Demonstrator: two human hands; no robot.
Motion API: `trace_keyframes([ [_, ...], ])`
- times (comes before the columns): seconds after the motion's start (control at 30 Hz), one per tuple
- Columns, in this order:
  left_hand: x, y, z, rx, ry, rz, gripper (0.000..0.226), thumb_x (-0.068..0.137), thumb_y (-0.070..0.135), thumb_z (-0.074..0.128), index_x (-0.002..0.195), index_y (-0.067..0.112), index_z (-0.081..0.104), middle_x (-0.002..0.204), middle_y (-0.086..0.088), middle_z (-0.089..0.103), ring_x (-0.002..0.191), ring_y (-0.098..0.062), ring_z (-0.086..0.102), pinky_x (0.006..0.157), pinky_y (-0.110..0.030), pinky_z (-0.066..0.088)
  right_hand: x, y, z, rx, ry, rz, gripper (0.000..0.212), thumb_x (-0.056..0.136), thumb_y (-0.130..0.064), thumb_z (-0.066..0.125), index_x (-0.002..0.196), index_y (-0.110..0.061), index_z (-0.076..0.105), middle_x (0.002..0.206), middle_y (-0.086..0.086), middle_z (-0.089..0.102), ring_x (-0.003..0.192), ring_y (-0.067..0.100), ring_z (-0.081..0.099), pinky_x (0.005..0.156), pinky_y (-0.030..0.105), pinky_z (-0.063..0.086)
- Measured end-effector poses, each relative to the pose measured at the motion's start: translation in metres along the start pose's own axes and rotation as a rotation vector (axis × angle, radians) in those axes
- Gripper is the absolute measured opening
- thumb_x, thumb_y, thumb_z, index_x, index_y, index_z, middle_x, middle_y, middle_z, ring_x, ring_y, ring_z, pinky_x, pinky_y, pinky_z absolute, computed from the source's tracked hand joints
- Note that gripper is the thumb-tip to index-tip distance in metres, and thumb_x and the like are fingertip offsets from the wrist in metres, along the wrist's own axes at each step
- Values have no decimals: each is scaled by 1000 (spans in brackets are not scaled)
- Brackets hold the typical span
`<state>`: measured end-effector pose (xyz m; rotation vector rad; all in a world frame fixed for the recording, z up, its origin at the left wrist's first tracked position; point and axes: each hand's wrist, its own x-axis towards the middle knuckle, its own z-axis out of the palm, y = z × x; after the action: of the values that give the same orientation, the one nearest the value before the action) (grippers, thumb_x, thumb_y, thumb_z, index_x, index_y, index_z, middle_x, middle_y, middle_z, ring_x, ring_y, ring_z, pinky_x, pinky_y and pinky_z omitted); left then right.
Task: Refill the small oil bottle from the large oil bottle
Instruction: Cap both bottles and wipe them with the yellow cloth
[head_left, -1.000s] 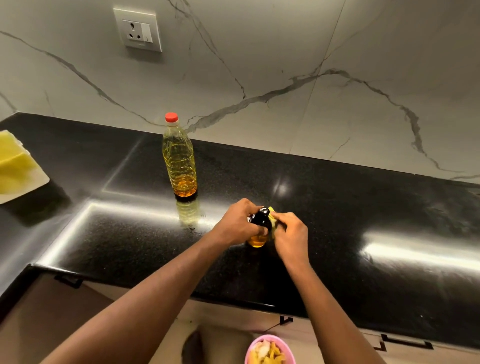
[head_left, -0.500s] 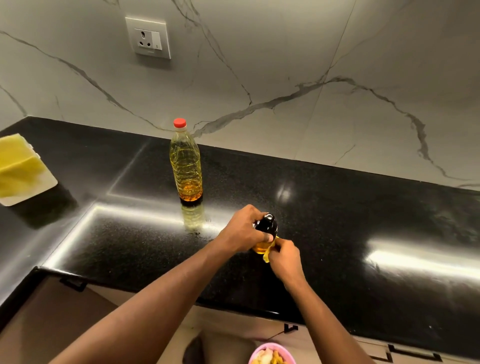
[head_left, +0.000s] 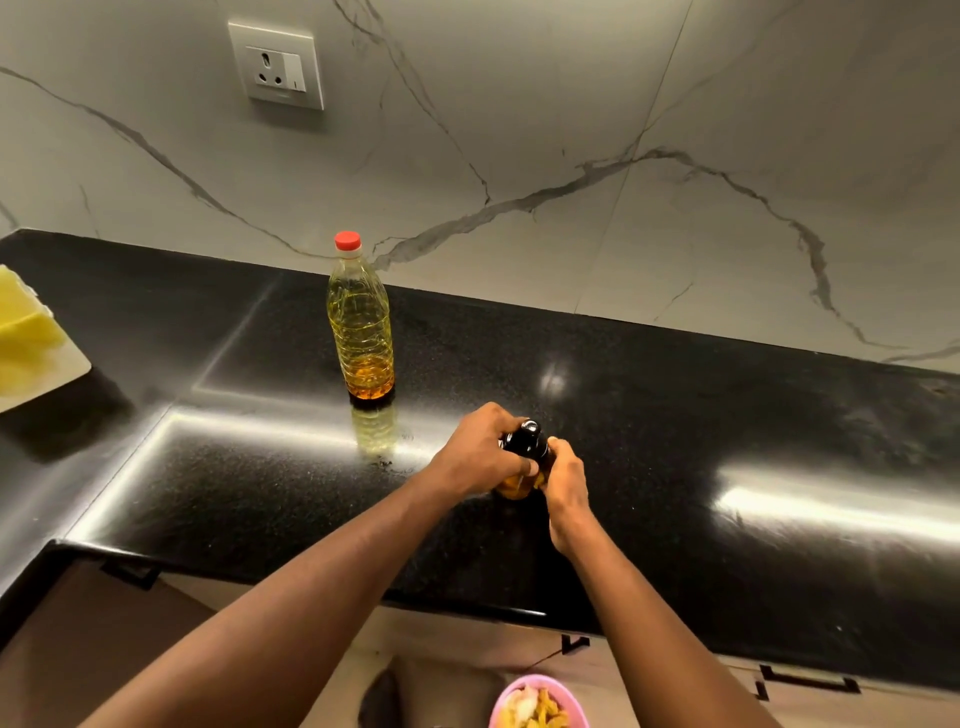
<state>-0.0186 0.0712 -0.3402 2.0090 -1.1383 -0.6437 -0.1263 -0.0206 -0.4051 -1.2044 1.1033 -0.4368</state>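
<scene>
The small oil bottle (head_left: 525, 446), with a black top and amber oil at its base, stands on the black counter (head_left: 675, 415) near the front edge. My left hand (head_left: 478, 454) grips it from the left, fingers curled round the black top. My right hand (head_left: 563, 480) holds the bottle's right side lower down, and both hands hide most of its body. The large oil bottle (head_left: 360, 322), clear plastic with yellow oil and a red cap screwed on, stands upright behind and to the left, apart from both hands.
A white board with a yellow cloth (head_left: 26, 338) lies at the counter's left end. A wall socket (head_left: 278, 65) sits on the marble backsplash. A pink bowl of scraps (head_left: 537, 706) is below the counter edge, with cabinet handles (head_left: 810, 680) under the front.
My right hand has slid from the bottle's top down its right side and now closes on it. The yellow piece seen between the fingers earlier is out of sight. The large bottle has not moved.
</scene>
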Motion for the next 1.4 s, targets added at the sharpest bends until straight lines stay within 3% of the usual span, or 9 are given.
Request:
trace_keyframes([
  [0.13,3,-1,-3,4,-42,-34,29,82,19,87,110,15,80,114,-4,68,107,-18,64,94,-36,54,-11,7,-1,30,86,22,46,103,-35,44,95,-5,78,99,19,79,93,30,72,101,53,55],
  [0.23,11,1,-15,34,-165,-18,35,84,16,85,118,19,77,120,-4,69,115,-18,61,99,-35,50,-23,11,-1,119,163,-63,28,97,-4,58,97,-14,84,95,12,82,96,24,76,92,44,61],
  [0.3,20,1,-22,37,-284,-51,51,85,8,82,133,18,69,132,-3,67,126,-18,58,99,-32,46,-29,14,0,147,190,-93,39,92,11,61,97,-22,81,97,5,82,97,21,77,91,38,62],
  [0.53,30,9,-31,30,-448,-106,95,86,-1,68,166,23,24,170,-1,30,157,-22,27,120,-34,30,-35,13,-9,224,335,-123,30,92,9,70,114,-10,79,103,2,77,101,19,75,94,38,63],
  [0.67,19,4,-19,138,-260,-53,81,86,29,84,157,20,45,156,-6,47,145,-25,44,117,-35,37,-27,-2,-14,105,350,-285,31,95,3,70,120,-12,79,109,-3,78,107,12,74,102,37,60],
  [0.83,11,-4,-4,79,-69,39,25,83,25,87,106,17,81,94,-3,71,96,-22,70,93,-46,56,-27,-6,-7,-251,232,-484,32,100,0,64,128,-11,76,127,-3,72,116,6,67,108,32,55],
  [1.1,12,-4,-6,68,-65,20,33,82,22,89,110,11,78,104,-9,70,102,-25,66,92,-43,55,-32,12,-12,-619,215,-700,39,99,2,59,135,-7,70,130,0,65,120,14,53,96,11,40],
  [1.33,17,-2,-4,123,-75,-11,20,80,23,89,97,16,81,94,-3,72,90,-19,68,81,-38,56,3,-14,-16,-701,99,-639,42,91,7,53,116,-13,81,114,7,75,108,29,66,95,40,55],
  [1.4,18,-2,-3,114,-73,-23,19,80,21,89,96,15,81,91,-1,70,86,-16,65,77,-30,52,-7,-10,-12,-661,138,-662,43,91,8,53,119,-11,79,115,7,76,108,27,66,95,35,54],
])
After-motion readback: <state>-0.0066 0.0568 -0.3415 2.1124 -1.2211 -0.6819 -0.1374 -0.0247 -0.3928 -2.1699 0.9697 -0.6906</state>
